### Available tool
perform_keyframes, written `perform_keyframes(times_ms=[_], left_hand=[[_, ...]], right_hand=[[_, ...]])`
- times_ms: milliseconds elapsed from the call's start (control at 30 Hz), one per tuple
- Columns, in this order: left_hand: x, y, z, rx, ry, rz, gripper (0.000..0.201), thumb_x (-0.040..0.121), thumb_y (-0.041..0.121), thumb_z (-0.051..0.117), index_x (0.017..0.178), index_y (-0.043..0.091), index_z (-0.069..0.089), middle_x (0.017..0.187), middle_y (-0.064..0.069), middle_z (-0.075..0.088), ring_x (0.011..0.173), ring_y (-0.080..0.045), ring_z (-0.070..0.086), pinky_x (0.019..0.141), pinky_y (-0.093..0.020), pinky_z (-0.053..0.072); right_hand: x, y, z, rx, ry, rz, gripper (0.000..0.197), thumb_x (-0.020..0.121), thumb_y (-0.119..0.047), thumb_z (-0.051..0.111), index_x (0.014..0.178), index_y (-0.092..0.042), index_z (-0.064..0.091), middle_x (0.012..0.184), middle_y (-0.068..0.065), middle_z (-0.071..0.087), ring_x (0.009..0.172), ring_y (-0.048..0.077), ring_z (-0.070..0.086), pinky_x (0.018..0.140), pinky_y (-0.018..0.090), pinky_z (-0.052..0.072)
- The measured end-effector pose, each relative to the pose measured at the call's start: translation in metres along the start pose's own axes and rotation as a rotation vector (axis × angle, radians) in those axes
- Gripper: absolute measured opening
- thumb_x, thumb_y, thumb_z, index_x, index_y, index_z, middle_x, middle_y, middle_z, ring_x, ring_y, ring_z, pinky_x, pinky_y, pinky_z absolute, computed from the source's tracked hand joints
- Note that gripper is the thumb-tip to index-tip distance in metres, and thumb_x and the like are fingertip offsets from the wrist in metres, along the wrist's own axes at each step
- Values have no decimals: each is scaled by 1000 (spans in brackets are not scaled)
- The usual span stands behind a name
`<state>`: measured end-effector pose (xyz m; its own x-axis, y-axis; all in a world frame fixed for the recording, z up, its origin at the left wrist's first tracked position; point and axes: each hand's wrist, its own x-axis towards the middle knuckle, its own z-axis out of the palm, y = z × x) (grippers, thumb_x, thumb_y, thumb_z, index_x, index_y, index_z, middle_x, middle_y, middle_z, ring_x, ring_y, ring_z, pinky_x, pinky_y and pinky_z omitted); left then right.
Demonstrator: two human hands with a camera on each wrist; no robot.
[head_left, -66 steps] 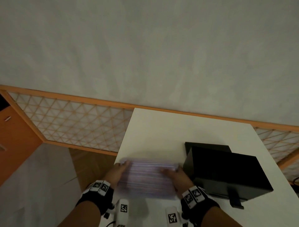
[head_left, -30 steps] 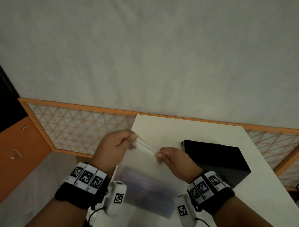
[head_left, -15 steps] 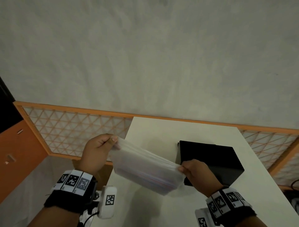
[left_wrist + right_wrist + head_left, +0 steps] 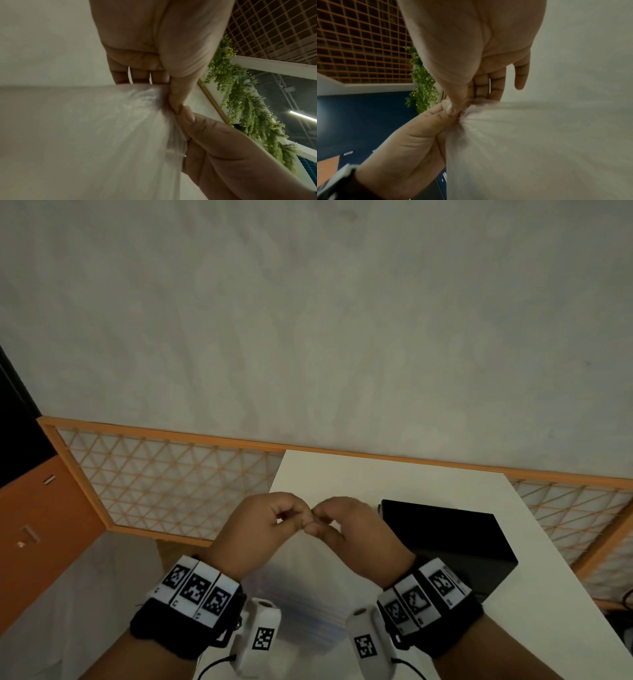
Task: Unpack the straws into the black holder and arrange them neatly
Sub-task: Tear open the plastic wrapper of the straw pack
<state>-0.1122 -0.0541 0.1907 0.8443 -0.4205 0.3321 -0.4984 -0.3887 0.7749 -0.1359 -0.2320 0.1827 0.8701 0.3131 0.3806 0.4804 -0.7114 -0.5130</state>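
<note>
Holder: black, plain, matte. Tabletop: white. Straw bag: clear, milky film; straws inside blurred, faint purple-grey streaks. Wrist bands: black, carrying white tiles with black square-code patterns. Screen: orange frame, white panel with orange triangle lattice. Wall: mottled grey-white. Hanging foliage: green.

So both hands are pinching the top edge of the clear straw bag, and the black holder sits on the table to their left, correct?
Not quite. The black holder sits on the white table to the right of the hands, not the left, as the head view shows. The rest holds: the left hand and right hand both pinch the top edge of the clear straw bag.
</note>
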Motion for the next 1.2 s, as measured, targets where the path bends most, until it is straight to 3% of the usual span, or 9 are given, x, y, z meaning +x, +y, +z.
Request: perform_keyframes(times_ms=[200, 300, 400, 533, 767, 867, 967, 1067, 1200], left_hand=[[-12, -5, -1, 30, 62, 84, 28, 85, 49, 52, 78, 24, 64, 77, 9, 69, 74, -12, 65, 67, -27, 51], [-14, -5, 2, 27, 70, 130, 31, 86, 51, 42, 79, 25, 57, 77, 9, 68, 71, -8, 66, 64, -20, 51], [-16, -7, 0, 114, 104, 178, 26, 87, 51, 38, 80, 29, 51, 76, 13, 67, 66, -4, 64, 58, -13, 48], [-19, -15, -6, 261, 196, 213, 26, 87, 51, 34, 83, 29, 47, 48, 14, 50, 61, 0, 59, 50, -6, 38], [-19, -21, -7, 266, 259, 191, 26, 87, 52, 31, 83, 30, 45, 44, 12, 47, 63, -5, 60, 46, -7, 38], [-17, -23, -11, 288, 282, 193, 26, 87, 52, 30, 83, 31, 45, 45, 9, 49, 62, -11, 59, 46, -14, 38], [-17, -26, -15, 345, 254, 203, 27, 87, 53, 29, 86, 32, 46, 45, 10, 47, 64, -8, 58, 45, -8, 34], [-18, -31, -18, 353, 265, 177, 28, 87, 54, 30, 87, 31, 47, 49, 3, 54, 71, -11, 58, 46, -13, 37], [-18, -40, -28, 337, 309, 61, 16, 93, 41, 46, 84, 28, 49, 49, 2, 54, 53, -17, 55, 51, -28, 46]], right_hand=[[0, -5, 7, 98, 21, -63, 16, 89, -26, 56, 88, -13, 65, 79, -7, 60, 73, 1, 51, 70, 16, 42], [0, -11, 10, 120, 36, -52, 26, 94, -33, 42, 91, -13, 59, 83, -2, 61, 74, 6, 51, 69, 24, 44], [-4, -6, 12, -84, 79, -67, 41, 91, -46, 32, 93, -13, 57, 81, 3, 65, 70, 18, 57, 61, 35, 47], [-15, 11, 6, -381, 158, -154, 32, 92, -43, 37, 80, -18, 54, 61, -2, 63, 48, 17, 57, 39, 23, 41], [-32, 29, 9, -294, 165, -151, 19, 83, -10, 47, 98, -21, 50, 82, 0, 64, 67, 13, 58, 61, 19, 41], [-36, 26, 6, -306, 219, -114, 6, 88, -17, 47, 92, -21, 48, 69, -1, 65, 54, 16, 58, 43, 25, 43], [-39, 33, 2, -386, 203, -138, 43, 97, -45, 31, 73, -16, 52, 51, -2, 58, 39, 20, 53, 32, 22, 36], [-42, 53, 1, -456, 75, -188, 54, 95, -52, 31, 63, -17, 57, 54, -3, 58, 44, 17, 56, 36, 25, 43], [-48, 62, -11, -399, -48, -105, 23, 85, -33, 53, 70, -23, 67, 67, -8, 65, 61, 8, 62, 55, 18, 48]])
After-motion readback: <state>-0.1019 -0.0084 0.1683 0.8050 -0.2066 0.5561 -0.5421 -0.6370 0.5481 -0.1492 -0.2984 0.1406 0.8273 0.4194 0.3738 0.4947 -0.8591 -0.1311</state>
